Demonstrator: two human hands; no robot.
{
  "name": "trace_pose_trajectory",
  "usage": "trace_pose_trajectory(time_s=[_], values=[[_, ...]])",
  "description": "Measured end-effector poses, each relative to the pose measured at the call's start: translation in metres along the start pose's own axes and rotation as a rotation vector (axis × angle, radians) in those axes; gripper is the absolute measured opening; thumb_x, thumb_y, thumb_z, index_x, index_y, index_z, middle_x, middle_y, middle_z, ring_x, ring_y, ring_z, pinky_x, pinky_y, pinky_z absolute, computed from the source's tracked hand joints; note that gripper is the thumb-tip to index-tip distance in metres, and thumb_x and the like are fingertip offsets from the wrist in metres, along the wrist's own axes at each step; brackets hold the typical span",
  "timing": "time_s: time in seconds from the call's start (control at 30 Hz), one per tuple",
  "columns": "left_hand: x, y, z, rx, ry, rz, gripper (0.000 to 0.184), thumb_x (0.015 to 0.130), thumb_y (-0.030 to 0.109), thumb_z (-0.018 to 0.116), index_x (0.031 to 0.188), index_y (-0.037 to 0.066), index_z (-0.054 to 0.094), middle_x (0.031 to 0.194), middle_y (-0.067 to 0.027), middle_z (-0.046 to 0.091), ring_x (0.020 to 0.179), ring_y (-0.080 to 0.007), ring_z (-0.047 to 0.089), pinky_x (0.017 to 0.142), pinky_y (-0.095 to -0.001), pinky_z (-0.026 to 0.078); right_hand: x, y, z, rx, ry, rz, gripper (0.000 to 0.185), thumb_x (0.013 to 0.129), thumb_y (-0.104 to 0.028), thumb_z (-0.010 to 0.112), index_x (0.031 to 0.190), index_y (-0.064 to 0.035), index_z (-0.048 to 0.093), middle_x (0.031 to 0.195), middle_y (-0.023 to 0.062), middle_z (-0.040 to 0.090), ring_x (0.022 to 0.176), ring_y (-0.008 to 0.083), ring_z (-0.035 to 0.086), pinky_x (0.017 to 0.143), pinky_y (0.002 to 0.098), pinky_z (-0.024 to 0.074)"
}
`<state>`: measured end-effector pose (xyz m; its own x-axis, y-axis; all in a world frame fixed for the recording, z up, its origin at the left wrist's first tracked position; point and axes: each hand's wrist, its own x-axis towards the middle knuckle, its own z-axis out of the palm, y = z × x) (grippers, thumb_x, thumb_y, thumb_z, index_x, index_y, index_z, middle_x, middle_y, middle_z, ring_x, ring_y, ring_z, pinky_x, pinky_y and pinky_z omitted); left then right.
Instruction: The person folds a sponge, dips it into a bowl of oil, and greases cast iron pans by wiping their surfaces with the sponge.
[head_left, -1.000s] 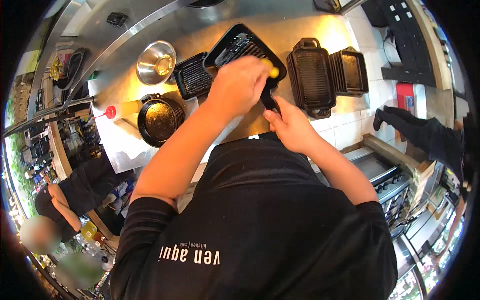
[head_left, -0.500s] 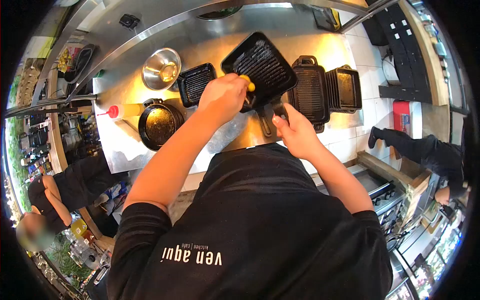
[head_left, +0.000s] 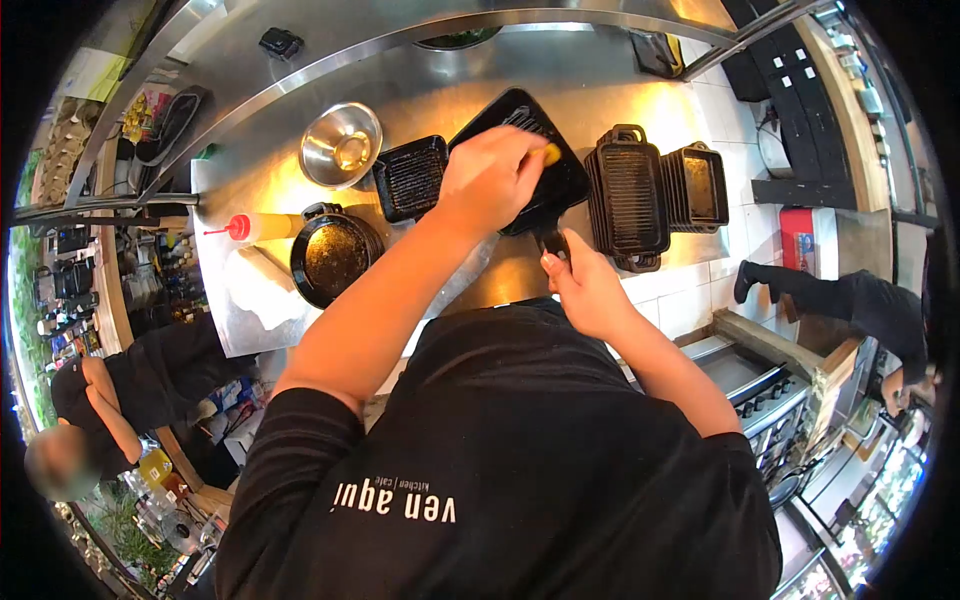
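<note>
My right hand [head_left: 592, 288] grips the handle of a black square grill pan [head_left: 575, 180], tilted above the metal table. My left hand [head_left: 495, 178] is over the pan, its fingers closed on a small yellow thing [head_left: 551, 154]; most of it is hidden, so its kind does not show. The ridged inside of the pan is partly covered by that hand. Left of the pan lies a smaller ridged black pan [head_left: 410, 178]. On its right stands a stack of ridged cast-iron pans [head_left: 630, 195].
Further right sit stacked small rectangular pans [head_left: 705, 185]. To the left are a steel bowl [head_left: 340, 145], stacked round skillets [head_left: 335, 258] and a red-tipped squeeze bottle [head_left: 262, 227]. A metal shelf edge [head_left: 480, 20] crosses above. Two people are at the sides.
My left hand has moved right and slightly up across the grill pan with the yellow thing. My right hand keeps its hold on the handle, and the view has shifted a little.
</note>
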<state>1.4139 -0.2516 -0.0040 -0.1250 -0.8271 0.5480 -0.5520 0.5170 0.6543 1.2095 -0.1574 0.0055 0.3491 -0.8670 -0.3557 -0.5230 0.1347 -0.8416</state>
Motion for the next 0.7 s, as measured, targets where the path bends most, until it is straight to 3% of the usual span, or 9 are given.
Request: trace_pose_trajectory(time_s=[0.1,0.17,0.33,0.4,0.53,0.6,0.7], values=[[0.005,0.000,-0.004,-0.038,0.061,0.004,0.010,0.088,0.006,0.078,0.098,0.005,0.078,0.089,-0.0124,0.076,0.077,-0.0320,0.074,0.069,-0.0378,0.060,-0.003,-0.009,0.001,-0.126,0.066,-0.035,0.029,0.110,-0.021,0.057,0.125,0.0039,0.057,0.087,0.0261,0.071,0.085,0.0456,0.071,0.077,0.0515,0.0536],[-0.009,-0.014,-0.012,0.208,-0.131,-0.021,0.010,0.088,0.008,0.078,0.098,0.006,0.078,0.091,-0.0111,0.077,0.080,-0.0318,0.075,0.072,-0.0378,0.060,-0.004,-0.016,-0.012,-0.075,0.104,0.077,0.029,0.110,-0.021,0.057,0.124,0.0033,0.057,0.089,0.0289,0.071,0.087,0.0495,0.070,0.078,0.0544,0.0529],[-0.006,-0.013,-0.020,0.253,-0.270,0.045,0.010,0.086,0.007,0.079,0.096,0.006,0.077,0.093,-0.0099,0.077,0.085,-0.0303,0.075,0.076,-0.0385,0.061,-0.014,-0.005,-0.011,-0.068,0.026,0.078,0.028,0.110,-0.022,0.057,0.123,0.0024,0.058,0.091,0.0302,0.071,0.090,0.0519,0.069,0.079,0.0559,0.0523],[0.017,-0.005,-0.011,0.125,0.075,0.272,0.014,0.083,0.003,0.081,0.095,0.006,0.077,0.093,-0.0090,0.077,0.084,-0.0296,0.075,0.076,-0.0380,0.061,-0.017,-0.001,-0.005,-0.089,0.025,0.014,0.028,0.110,-0.022,0.057,0.124,0.0018,0.058,0.091,0.0299,0.071,0.090,0.0518,0.068,0.079,0.0556,0.0522],[0.023,-0.013,-0.016,0.238,0.106,0.366,0.016,0.080,0.002,0.083,0.095,0.006,0.077,0.096,-0.0088,0.078,0.086,-0.0283,0.076,0.076,-0.0381,0.062,-0.017,-0.006,-0.012,-0.074,0.033,0.008,0.029,0.111,-0.023,0.057,0.126,0.0012,0.058,0.092,0.0302,0.071,0.089,0.0528,0.067,0.079,0.0570,0.0512],[0.015,-0.021,-0.014,0.349,0.089,0.279,0.013,0.082,0.005,0.080,0.095,0.007,0.077,0.098,-0.0105,0.078,0.086,-0.0303,0.075,0.077,-0.0394,0.062,-0.015,-0.001,-0.018,-0.050,0.023,0.036,0.030,0.111,-0.024,0.057,0.128,0.0012,0.057,0.093,0.0310,0.071,0.090,0.0537,0.066,0.080,0.0582,0.0506],[0.006,-0.009,-0.016,0.552,-0.299,-0.168,0.012,0.087,0.011,0.072,0.096,0.007,0.078,0.098,-0.0160,0.077,0.091,-0.0383,0.074,0.080,-0.0486,0.061,-0.012,0.013,-0.021,-0.090,0.076,-0.027,0.032,0.110,-0.024,0.057,0.130,0.0013,0.058,0.095,0.0317,0.071,0.094,0.0547,0.065,0.083,0.0600,0.0494]])
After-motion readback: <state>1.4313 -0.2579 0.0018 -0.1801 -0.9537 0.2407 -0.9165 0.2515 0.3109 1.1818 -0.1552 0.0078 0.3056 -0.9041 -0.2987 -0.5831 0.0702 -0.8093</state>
